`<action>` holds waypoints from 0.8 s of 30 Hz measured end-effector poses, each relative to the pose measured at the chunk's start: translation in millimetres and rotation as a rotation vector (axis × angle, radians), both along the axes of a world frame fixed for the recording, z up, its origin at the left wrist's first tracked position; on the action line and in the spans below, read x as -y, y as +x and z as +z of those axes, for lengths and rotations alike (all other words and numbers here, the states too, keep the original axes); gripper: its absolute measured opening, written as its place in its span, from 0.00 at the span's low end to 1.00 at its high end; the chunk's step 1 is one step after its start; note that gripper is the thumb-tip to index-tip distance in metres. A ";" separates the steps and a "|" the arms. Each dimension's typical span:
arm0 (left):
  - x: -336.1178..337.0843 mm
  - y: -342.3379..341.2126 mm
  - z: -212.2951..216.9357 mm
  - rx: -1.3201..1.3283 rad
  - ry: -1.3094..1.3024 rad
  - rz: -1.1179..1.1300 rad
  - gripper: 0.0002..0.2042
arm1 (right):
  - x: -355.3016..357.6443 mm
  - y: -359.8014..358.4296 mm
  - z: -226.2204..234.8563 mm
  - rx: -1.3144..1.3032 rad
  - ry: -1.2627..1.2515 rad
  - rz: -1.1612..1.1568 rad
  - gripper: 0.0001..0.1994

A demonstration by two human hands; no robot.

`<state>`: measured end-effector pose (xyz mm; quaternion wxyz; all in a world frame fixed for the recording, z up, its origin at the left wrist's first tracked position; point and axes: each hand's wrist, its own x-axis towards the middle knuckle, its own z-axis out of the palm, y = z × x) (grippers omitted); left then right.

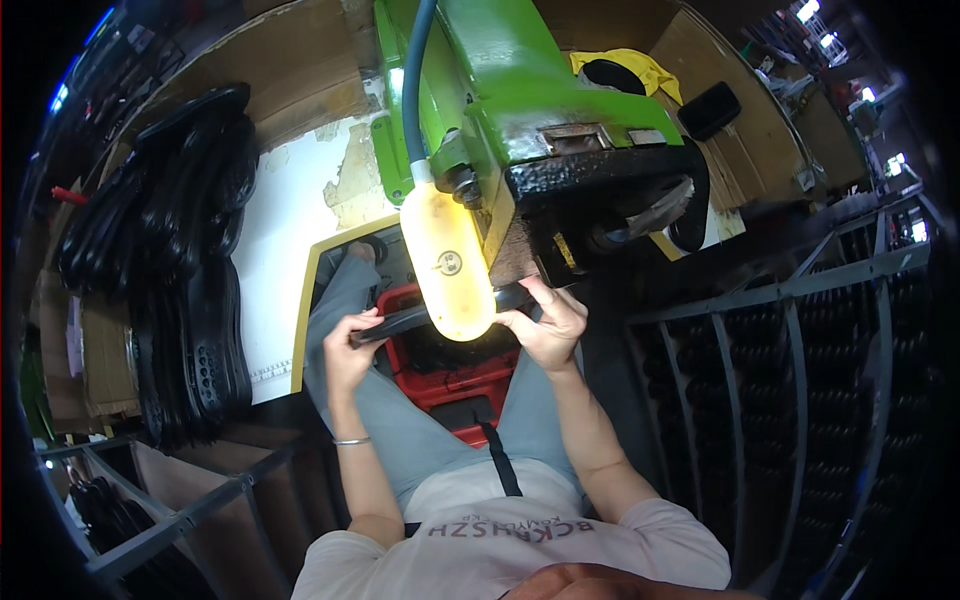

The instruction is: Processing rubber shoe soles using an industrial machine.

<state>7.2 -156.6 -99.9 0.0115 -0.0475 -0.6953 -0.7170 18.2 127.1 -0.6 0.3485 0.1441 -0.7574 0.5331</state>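
A long, dark shoe sole (398, 324) is held crosswise between my two hands, seen nearly edge-on. My left hand (350, 352) closes its fingers and thumb on the sole's left end. Beneath the machine head, my right hand (552, 326) pinches the right end near the working part. A glowing yellow lamp (446, 250) hangs in front and hides the sole's middle. The green machine (515, 55), with a black, worn head (590, 185), stands over the right hand. Whether the sole touches the machine cannot be made out.
Black soles (205, 190) are piled at the left on the white, yellow-edged table (285, 240). Below my hands, a red crate (425, 390) holds dark scraps. A metal rack (740, 400) of black items stands right. Yellow cloth (640, 68) lies behind the machine.
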 end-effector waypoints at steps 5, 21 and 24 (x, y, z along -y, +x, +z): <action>-103.2 -1.8 72.8 -0.569 -0.667 0.142 0.16 | 1.7 -0.8 1.3 -0.047 0.024 -0.012 0.27; -177.8 3.1 -18.8 -0.147 0.415 0.175 0.24 | -67.3 1.0 -157.9 0.413 -1.056 0.143 0.20; -170.1 3.6 7.3 -0.144 0.406 0.134 0.25 | -104.3 9.0 -98.1 0.306 -0.643 -0.206 0.25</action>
